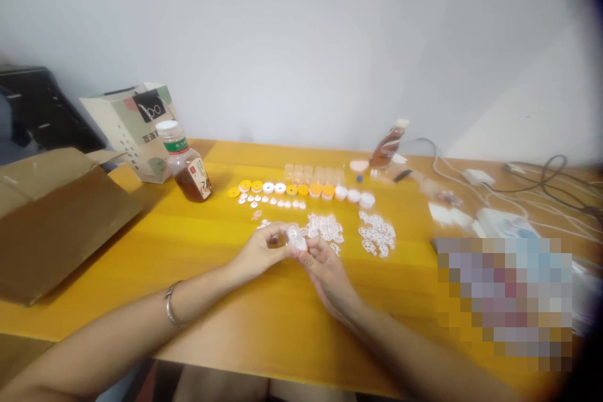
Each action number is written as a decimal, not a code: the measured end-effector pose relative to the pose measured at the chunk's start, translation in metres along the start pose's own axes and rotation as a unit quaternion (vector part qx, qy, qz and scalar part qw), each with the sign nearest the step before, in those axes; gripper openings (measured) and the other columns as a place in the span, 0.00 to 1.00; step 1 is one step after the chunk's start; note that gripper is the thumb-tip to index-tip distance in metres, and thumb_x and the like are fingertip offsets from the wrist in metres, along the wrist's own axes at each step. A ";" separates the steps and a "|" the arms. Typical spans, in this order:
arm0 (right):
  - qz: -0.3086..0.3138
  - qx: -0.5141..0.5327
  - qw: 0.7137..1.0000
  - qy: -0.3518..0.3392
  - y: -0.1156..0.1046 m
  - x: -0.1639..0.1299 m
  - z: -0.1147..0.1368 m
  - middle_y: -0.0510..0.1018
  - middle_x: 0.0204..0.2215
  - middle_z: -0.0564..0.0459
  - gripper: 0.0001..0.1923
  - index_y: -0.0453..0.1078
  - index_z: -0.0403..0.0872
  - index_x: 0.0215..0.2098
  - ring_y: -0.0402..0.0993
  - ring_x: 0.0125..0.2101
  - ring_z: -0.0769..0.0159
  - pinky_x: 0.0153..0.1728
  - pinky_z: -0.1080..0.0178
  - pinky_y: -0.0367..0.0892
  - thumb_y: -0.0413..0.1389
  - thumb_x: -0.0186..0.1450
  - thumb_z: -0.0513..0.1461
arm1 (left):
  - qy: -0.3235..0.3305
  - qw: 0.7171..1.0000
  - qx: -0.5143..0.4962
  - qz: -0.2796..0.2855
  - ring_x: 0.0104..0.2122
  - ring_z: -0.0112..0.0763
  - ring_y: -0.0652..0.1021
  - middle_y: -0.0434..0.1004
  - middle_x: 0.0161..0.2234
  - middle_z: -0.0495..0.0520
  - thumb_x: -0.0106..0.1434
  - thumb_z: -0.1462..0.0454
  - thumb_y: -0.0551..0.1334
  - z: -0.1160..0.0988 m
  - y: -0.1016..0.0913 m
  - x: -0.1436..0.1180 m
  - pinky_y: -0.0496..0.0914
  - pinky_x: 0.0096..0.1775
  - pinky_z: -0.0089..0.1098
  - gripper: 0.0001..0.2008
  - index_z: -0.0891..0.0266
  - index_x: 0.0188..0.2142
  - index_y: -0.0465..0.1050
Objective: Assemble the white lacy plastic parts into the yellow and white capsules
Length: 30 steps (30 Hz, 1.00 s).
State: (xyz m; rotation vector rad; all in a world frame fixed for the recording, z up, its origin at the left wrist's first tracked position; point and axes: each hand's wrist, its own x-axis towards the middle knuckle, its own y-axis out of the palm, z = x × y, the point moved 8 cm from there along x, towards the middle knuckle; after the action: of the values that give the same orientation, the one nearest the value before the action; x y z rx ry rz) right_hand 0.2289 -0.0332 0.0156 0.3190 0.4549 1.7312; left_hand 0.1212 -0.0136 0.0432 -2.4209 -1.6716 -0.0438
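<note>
My left hand (pixel 260 251) and my right hand (pixel 326 269) meet over the middle of the yellow wooden table (pixel 226 320). Together they grip a small clear plastic piece (pixel 296 237), pinched between the fingertips of both hands; its exact shape is blurred. A metal bangle sits on my left wrist. Just beyond my hands lie two heaps of small white plastic rings (pixel 377 233). Farther back runs a row of yellow, white and orange caps (pixel 301 190), with a line of tiny white parts in front and small clear vials (pixel 311 173) behind.
A bottle of brown liquid (pixel 187 163) stands at the left by a printed paper bag (pixel 134 129). An open cardboard box (pixel 56 213) overhangs the left edge. A second bottle (pixel 389 144) leans at the back. Cables, chargers and a blurred-out patch occupy the right side.
</note>
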 end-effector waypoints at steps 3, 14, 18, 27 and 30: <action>0.018 0.027 0.999 0.017 0.004 -0.002 0.001 0.74 0.27 0.56 0.16 0.62 0.50 0.28 0.70 0.31 0.66 0.42 0.59 0.63 0.64 0.50 0.44 | 0.005 0.999 -0.038 0.032 0.37 0.33 0.70 0.70 0.37 0.54 0.54 0.56 0.64 -0.005 0.004 -0.001 0.63 0.41 0.31 0.17 0.65 0.38 0.71; 0.124 0.063 0.987 0.075 0.016 -0.003 0.000 0.76 0.33 0.54 0.15 0.65 0.50 0.39 0.73 0.33 0.65 0.41 0.59 0.65 0.60 0.55 0.44 | 0.035 0.996 -0.034 0.080 0.38 0.32 0.69 0.68 0.38 0.54 0.57 0.57 0.62 -0.011 0.006 -0.003 0.64 0.40 0.30 0.14 0.64 0.39 0.73; 0.144 -0.029 0.988 0.052 0.015 0.003 0.008 0.75 0.37 0.54 0.15 0.66 0.51 0.41 0.72 0.35 0.65 0.41 0.59 0.65 0.60 0.56 0.42 | 0.037 0.998 0.003 0.041 0.41 0.33 0.68 0.64 0.43 0.56 0.56 0.59 0.63 -0.003 0.003 0.000 0.64 0.42 0.32 0.20 0.60 0.48 0.68; -0.033 -0.104 0.993 -0.053 -0.036 0.031 0.049 0.78 0.34 0.53 0.13 0.66 0.50 0.37 0.74 0.36 0.63 0.41 0.59 0.65 0.58 0.56 0.46 | 0.126 0.975 0.161 0.084 0.57 0.42 0.57 0.53 0.58 0.58 0.57 0.58 0.62 -0.020 0.014 -0.019 0.55 0.56 0.43 0.32 0.53 0.58 0.52; -0.155 -0.277 0.936 -0.152 -0.080 0.043 0.094 0.77 0.33 0.52 0.14 0.67 0.50 0.36 0.74 0.33 0.63 0.34 0.61 0.68 0.54 0.57 0.50 | 0.167 0.920 0.226 0.273 0.60 0.42 0.53 0.46 0.62 0.57 0.58 0.57 0.61 -0.023 0.046 -0.041 0.50 0.59 0.42 0.36 0.55 0.61 0.45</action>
State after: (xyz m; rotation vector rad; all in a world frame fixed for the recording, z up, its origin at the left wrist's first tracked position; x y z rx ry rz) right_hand 0.3324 0.0338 0.0601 0.0928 -0.2069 1.3967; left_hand 0.1509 -0.0715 0.0534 -2.2590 -0.7255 0.0106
